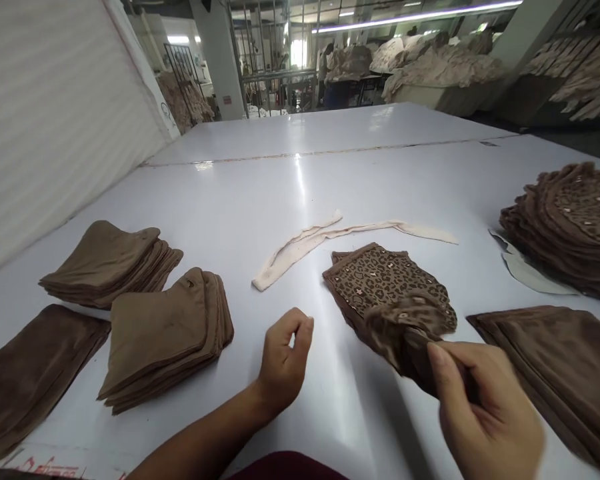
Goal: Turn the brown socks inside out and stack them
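Just left of the middle, my left hand [285,357] hovers over the white table with curled fingers, the thumb meeting the index finger around a small gap. Nothing shows in it. My right hand [485,400] pinches a folded leopard-print fabric piece [413,320], brown on its other side and blurred by motion. Under and behind that piece lies a small stack of leopard-print fabric pieces [380,273] with brown edges. Nearest to my left hand is a stack of brown fabric pieces [160,327], with a small hole near the top corner.
More brown stacks [105,257] and a darker brown stack [35,373] lie at left. A cream fabric strip [300,250] curves across the middle. At right are a tall leopard-print stack [575,220] and brown cloth [560,367]. White sheeting [65,113] rises at left.
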`<state>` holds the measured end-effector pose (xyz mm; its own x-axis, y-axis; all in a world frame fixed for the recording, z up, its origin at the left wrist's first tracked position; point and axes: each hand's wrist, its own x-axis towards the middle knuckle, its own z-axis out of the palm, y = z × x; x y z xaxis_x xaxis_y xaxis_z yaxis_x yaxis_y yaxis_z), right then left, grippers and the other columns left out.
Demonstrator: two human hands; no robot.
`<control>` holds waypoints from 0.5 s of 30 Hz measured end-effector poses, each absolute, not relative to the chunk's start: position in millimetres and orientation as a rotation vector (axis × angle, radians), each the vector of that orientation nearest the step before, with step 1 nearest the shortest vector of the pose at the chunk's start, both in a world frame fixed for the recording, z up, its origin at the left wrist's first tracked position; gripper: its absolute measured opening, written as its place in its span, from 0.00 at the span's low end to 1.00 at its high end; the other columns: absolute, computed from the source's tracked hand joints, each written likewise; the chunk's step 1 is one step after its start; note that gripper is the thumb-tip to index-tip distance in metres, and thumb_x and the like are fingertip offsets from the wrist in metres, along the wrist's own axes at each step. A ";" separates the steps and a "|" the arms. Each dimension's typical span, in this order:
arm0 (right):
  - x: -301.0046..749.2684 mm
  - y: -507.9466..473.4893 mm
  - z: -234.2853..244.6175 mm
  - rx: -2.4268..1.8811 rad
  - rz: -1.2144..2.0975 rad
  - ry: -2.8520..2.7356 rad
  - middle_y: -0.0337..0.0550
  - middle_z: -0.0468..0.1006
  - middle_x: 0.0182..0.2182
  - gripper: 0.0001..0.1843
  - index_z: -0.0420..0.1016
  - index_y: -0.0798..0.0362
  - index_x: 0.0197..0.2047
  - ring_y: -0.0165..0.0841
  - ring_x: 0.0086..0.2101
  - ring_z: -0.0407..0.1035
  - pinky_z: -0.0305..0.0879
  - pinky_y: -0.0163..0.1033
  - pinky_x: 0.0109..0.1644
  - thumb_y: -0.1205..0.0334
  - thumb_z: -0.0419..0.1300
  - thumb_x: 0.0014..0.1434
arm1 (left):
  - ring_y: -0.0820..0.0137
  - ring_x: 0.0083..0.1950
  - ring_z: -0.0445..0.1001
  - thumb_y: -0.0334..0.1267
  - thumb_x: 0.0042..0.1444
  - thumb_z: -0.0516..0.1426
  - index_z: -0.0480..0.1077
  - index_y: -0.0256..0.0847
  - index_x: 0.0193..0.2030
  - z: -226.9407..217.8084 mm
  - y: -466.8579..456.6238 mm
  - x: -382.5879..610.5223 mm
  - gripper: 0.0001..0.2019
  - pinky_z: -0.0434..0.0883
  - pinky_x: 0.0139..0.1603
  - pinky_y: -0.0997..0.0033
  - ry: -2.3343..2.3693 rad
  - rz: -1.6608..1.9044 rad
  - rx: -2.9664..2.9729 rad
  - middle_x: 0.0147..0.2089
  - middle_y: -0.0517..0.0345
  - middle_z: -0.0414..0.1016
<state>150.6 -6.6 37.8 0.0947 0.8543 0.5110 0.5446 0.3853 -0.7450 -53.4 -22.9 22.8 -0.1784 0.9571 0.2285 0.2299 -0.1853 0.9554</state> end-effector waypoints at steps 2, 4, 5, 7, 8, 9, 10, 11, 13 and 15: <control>140.8 -5.0 34.0 -1.305 0.350 -1.601 0.40 0.68 0.28 0.07 0.69 0.50 0.31 0.34 0.31 0.62 0.57 0.40 0.38 0.59 0.55 0.60 | 0.74 0.27 0.57 0.48 0.61 0.46 0.57 0.40 0.26 36.4 -26.5 -52.8 0.17 0.59 0.28 0.72 1.301 1.469 1.584 0.26 0.62 0.57; 131.1 -8.2 30.3 -1.358 0.476 -1.544 0.40 0.68 0.30 0.09 0.69 0.50 0.31 0.34 0.31 0.62 0.58 0.40 0.38 0.57 0.54 0.61 | 0.73 0.28 0.59 0.51 0.58 0.50 0.61 0.40 0.30 38.9 -27.1 -45.4 0.16 0.60 0.29 0.71 1.278 1.343 1.754 0.28 0.60 0.61; 126.7 -10.9 28.4 -1.370 0.559 -1.498 0.40 0.68 0.30 0.09 0.69 0.50 0.31 0.34 0.31 0.62 0.59 0.39 0.38 0.56 0.54 0.61 | 0.73 0.28 0.59 0.51 0.56 0.52 0.61 0.40 0.32 36.3 -25.8 -39.8 0.15 0.61 0.29 0.71 1.334 1.253 1.797 0.29 0.59 0.62; 119.6 -16.6 24.8 -1.352 0.722 -1.409 0.38 0.68 0.28 0.10 0.70 0.50 0.32 0.33 0.29 0.62 0.61 0.36 0.36 0.54 0.55 0.60 | 0.72 0.30 0.60 0.49 0.57 0.51 0.61 0.40 0.33 26.4 -20.5 -27.9 0.13 0.61 0.30 0.71 1.471 1.114 1.802 0.31 0.59 0.63; 117.1 -19.0 23.1 -1.335 0.802 -1.363 0.38 0.68 0.27 0.10 0.70 0.50 0.32 0.32 0.29 0.63 0.61 0.35 0.34 0.53 0.56 0.59 | 0.72 0.30 0.60 0.47 0.59 0.49 0.59 0.40 0.31 20.2 -17.1 -22.7 0.12 0.61 0.30 0.71 1.503 1.078 1.784 0.31 0.59 0.62; 115.4 -21.0 21.5 -1.323 0.872 -1.320 0.37 0.68 0.27 0.11 0.71 0.50 0.32 0.32 0.28 0.63 0.61 0.34 0.33 0.53 0.56 0.59 | 0.72 0.30 0.60 0.44 0.60 0.47 0.57 0.41 0.29 13.7 -13.7 -18.6 0.12 0.61 0.30 0.71 1.498 1.063 1.773 0.30 0.60 0.62; 114.6 -22.6 20.3 -1.313 0.923 -1.286 0.37 0.68 0.26 0.11 0.71 0.50 0.32 0.31 0.28 0.63 0.61 0.33 0.32 0.52 0.56 0.58 | 0.72 0.30 0.60 0.42 0.61 0.46 0.54 0.41 0.26 7.3 -10.4 -15.8 0.13 0.60 0.30 0.71 1.469 1.069 1.767 0.28 0.60 0.60; 114.5 -24.1 19.6 -1.298 0.950 -1.266 0.37 0.68 0.26 0.11 0.71 0.50 0.31 0.31 0.27 0.62 0.61 0.33 0.31 0.53 0.57 0.58 | 0.73 0.29 0.59 0.41 0.61 0.45 0.51 0.41 0.24 1.3 -7.5 -14.6 0.15 0.59 0.29 0.72 1.439 1.088 1.758 0.27 0.61 0.59; 116.1 -27.6 20.7 -1.244 0.930 -1.243 0.37 0.66 0.24 0.10 0.69 0.50 0.29 0.31 0.26 0.60 0.58 0.33 0.29 0.54 0.58 0.58 | 0.74 0.27 0.56 0.40 0.61 0.44 0.47 0.41 0.22 -9.5 -3.1 -16.3 0.17 0.57 0.28 0.72 1.428 1.128 1.709 0.24 0.62 0.56; 118.6 -32.6 24.9 -1.175 0.859 -1.278 0.37 0.63 0.23 0.10 0.67 0.50 0.27 0.31 0.25 0.57 0.55 0.35 0.27 0.58 0.57 0.59 | 0.75 0.25 0.54 0.41 0.61 0.45 0.46 0.41 0.22 -17.4 -0.8 -21.5 0.18 0.55 0.26 0.72 1.450 1.145 1.639 0.23 0.64 0.52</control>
<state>118.6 -32.6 24.9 0.1419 0.9577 0.2502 0.1292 0.2327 -0.9639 -21.5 -0.8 -17.4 0.0026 0.9831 0.1828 0.4059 -0.1681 0.8983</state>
